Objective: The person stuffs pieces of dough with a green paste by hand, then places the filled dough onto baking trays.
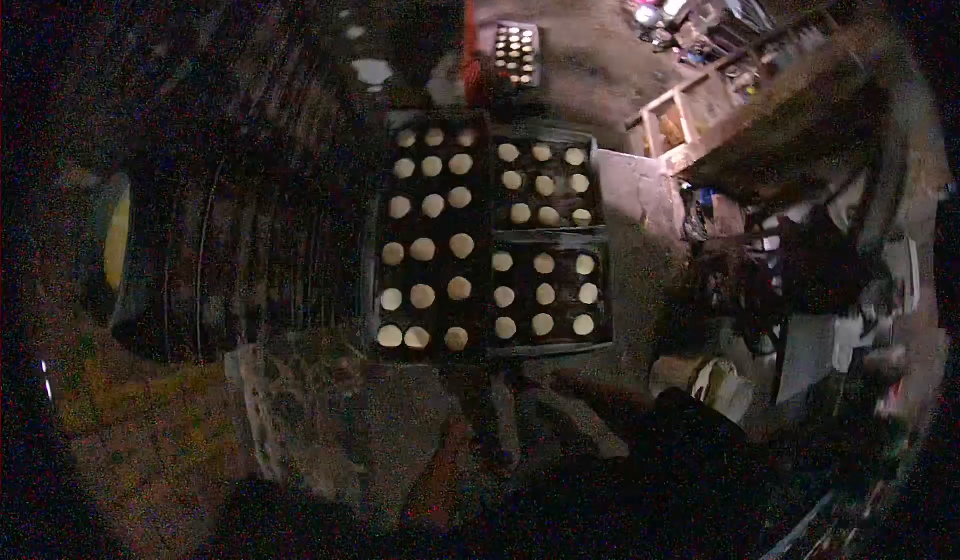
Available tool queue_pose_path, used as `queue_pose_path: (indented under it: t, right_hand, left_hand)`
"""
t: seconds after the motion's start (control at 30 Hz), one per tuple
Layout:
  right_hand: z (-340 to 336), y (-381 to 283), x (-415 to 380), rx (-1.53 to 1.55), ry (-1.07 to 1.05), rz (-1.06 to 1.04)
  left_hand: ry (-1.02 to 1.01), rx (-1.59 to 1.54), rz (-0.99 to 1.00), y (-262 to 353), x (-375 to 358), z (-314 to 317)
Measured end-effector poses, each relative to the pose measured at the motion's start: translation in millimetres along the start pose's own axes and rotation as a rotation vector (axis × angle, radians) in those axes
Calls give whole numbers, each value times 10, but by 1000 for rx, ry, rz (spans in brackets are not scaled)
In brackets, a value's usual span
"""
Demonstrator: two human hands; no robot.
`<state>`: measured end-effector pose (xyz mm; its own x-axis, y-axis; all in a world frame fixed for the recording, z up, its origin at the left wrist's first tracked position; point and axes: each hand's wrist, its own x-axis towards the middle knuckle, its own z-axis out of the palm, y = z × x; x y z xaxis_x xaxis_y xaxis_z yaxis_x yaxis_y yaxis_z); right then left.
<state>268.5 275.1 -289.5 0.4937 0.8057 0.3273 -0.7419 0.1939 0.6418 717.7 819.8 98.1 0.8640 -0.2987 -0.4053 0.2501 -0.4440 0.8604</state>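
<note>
Neither of my hands can be made out in this dark, blurred view. Straight ahead, a long dark tray carries rows of pale, round, flat pieces that look like dough. Against its right side are two smaller dark trays, a far one and a near one, each with rows of the same rounds. Below the trays, a dim reddish-brown shape rises from the bottom edge. Beside it, pale slanting strips run under the near tray's edge.
Farther off, a small tray of rounds stands by a red upright strip. A wooden frame crosses the upper right, with a colourful pile behind it. Dark ribbed surfaces fill the left; tiled floor shows lower left.
</note>
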Motion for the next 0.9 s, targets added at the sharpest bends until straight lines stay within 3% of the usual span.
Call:
queue_pose_path:
  t: [0.23, 0.37, 0.4, 0.5, 0.57, 0.6, 0.63, 0.77, 0.8, 0.9]
  right_hand:
    - [-631, 1295, -86, -543, -88, -737]
    - [-1051, 2395, 64, -727, -114, -1146]
    - [-1248, 1994, -686, -681, 30, -1302]
    - [-2399, 2814, -425, -316, 360, -1766]
    - [-3096, 3378, -79, 60, 588, -1955]
    - [-3179, 3610, 290, 107, 515, -1986]
    - [-2417, 2875, 256, 141, 794, -2061]
    - [-1426, 3721, 1192, 311, 1720, -1979]
    - [-1533, 3843, 1201, 371, 1682, -2003]
    - [-1902, 4185, 1403, 421, 1982, -2114]
  left_hand:
    - [-606, 178, 285, 992, 1027, 1231]
    - [-908, 256, 438, 1919, 1021, 2319]
    - [-956, 284, 481, 1839, 1240, 3302]
    - [-1171, 452, 576, 2271, 545, 4397]
    - [-1300, 552, 613, 2317, -69, 5042]
    - [-1354, 600, 624, 2320, -392, 5326]
    - [-1426, 566, 634, 2343, 619, 5829]
    - [-1610, 691, 682, 2286, -174, 7133]
    - [-1656, 711, 692, 2186, -540, 7444]
    - [-1763, 728, 679, 1776, -1625, 8116]
